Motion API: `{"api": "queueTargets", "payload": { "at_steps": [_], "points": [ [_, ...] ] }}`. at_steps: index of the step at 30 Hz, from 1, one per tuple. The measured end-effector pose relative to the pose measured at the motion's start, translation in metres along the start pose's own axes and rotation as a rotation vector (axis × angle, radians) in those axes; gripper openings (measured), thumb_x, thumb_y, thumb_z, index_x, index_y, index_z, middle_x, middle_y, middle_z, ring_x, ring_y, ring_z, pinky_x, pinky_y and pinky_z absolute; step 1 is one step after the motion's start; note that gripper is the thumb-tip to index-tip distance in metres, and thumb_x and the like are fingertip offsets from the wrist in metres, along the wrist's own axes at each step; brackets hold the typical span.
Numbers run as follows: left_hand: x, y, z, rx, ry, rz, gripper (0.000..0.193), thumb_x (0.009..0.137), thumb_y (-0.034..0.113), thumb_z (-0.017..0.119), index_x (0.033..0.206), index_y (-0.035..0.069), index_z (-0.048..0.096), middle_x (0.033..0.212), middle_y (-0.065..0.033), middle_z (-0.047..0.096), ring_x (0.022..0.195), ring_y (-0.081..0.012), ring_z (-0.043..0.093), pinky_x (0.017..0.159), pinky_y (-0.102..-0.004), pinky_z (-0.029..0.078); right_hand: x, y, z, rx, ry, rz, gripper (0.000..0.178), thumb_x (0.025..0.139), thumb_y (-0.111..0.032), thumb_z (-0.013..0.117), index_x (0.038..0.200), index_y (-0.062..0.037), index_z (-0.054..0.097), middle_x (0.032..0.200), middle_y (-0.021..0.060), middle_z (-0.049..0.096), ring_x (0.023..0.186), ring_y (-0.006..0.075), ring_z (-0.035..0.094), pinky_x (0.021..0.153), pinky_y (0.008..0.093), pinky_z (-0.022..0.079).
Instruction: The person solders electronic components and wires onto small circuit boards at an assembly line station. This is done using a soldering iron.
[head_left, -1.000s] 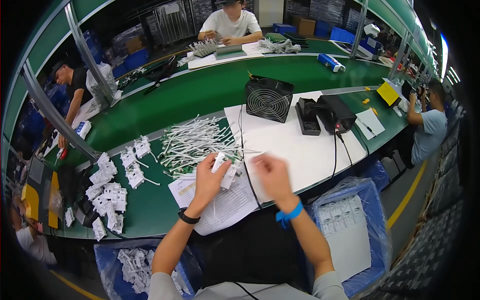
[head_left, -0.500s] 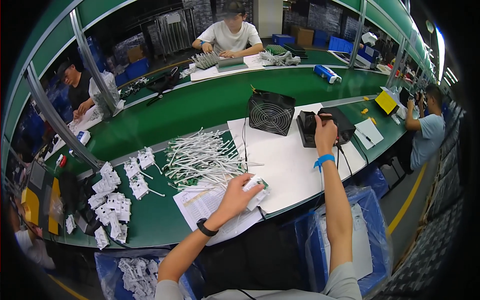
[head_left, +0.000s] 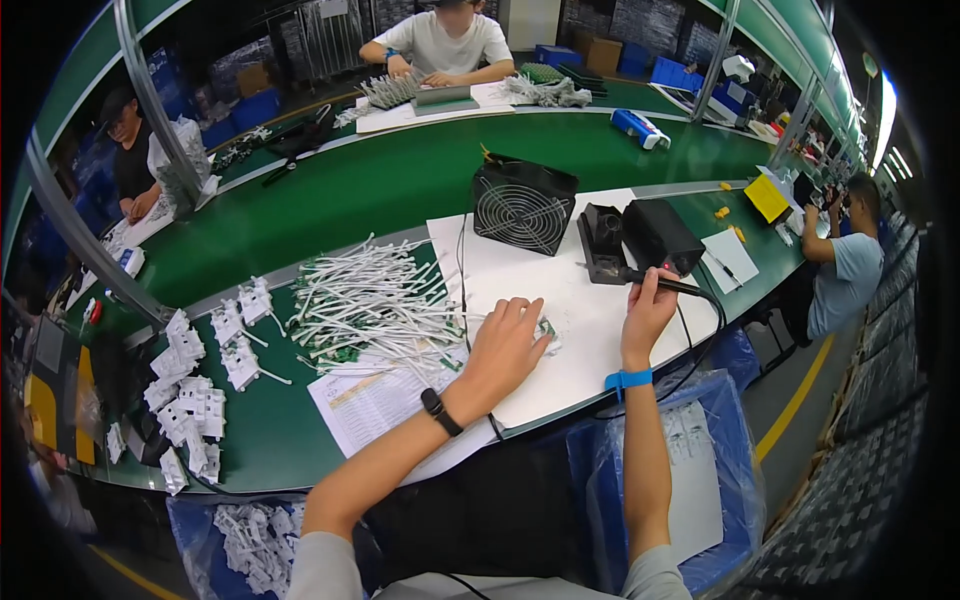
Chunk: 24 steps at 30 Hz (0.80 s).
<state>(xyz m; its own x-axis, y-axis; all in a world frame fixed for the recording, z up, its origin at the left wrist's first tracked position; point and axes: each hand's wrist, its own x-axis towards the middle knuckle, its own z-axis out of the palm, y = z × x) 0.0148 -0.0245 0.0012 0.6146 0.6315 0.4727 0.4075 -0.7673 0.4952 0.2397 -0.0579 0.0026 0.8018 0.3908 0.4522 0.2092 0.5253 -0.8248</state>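
My right hand (head_left: pixel 648 318) grips a black soldering iron (head_left: pixel 668 282), its thin tip pointing left, just in front of the iron stand (head_left: pixel 603 228). A cord trails from the iron's handle. My left hand (head_left: pixel 508 348) bends over a white plastic housing with a green circuit board (head_left: pixel 547 338), mostly hidden under the fingers, on the white sheet (head_left: pixel 460 250). Left of that hand lies a pile of white wires with green circuit boards (head_left: pixel 375 305). Beyond both hands stands a black fan with a wire grille (head_left: pixel 523 207).
A black soldering station (head_left: pixel 662 236) stands beside the iron stand. White housings (head_left: pixel 190 400) cluster at the left. A printed paper (head_left: pixel 370 405) lies under the wire pile's near edge. Blue lined bins (head_left: pixel 740 470) flank my lap. Co-workers sit across the green bench and at the right.
My right hand has drawn the soldering iron out of its stand and come nearer me. My left hand has moved the housing farther in on the white sheet and now covers it. The view has shifted slightly.
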Motion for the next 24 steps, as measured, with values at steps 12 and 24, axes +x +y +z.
{"api": "queueTargets", "payload": {
  "at_steps": [12, 24],
  "points": [
    [-0.016, -0.012, -0.02, 0.038, -0.158, 0.168, 0.04, 0.082, 0.003, 0.067, 0.121, 0.009, 0.066, 0.126, -0.0168, 0.056, 0.119, -0.0355, 0.052, 0.1, -0.0432, 0.047, -0.021, 0.005, -0.016, -0.056, -0.159, -0.047, 0.008, 0.104, -0.008, 0.048, 0.096, -0.0087, 0.049, 0.082, 0.0, 0.049, 0.061, 0.0039, 0.04, 0.051, 0.0192, 0.033],
    [-0.007, -0.01, -0.023, 0.053, -0.231, 0.134, 0.041, 0.082, 0.003, 0.068, 0.122, 0.01, 0.067, 0.126, -0.0168, 0.056, 0.116, -0.0352, 0.053, 0.096, -0.0408, 0.049, -0.024, 0.01, -0.026, -0.02, -0.465, -0.057, 0.01, 0.095, -0.006, 0.059, 0.096, -0.0048, 0.049, 0.08, 0.0026, 0.055, 0.068, 0.006, 0.044, 0.059, 0.0206, 0.036]
  ]
}}
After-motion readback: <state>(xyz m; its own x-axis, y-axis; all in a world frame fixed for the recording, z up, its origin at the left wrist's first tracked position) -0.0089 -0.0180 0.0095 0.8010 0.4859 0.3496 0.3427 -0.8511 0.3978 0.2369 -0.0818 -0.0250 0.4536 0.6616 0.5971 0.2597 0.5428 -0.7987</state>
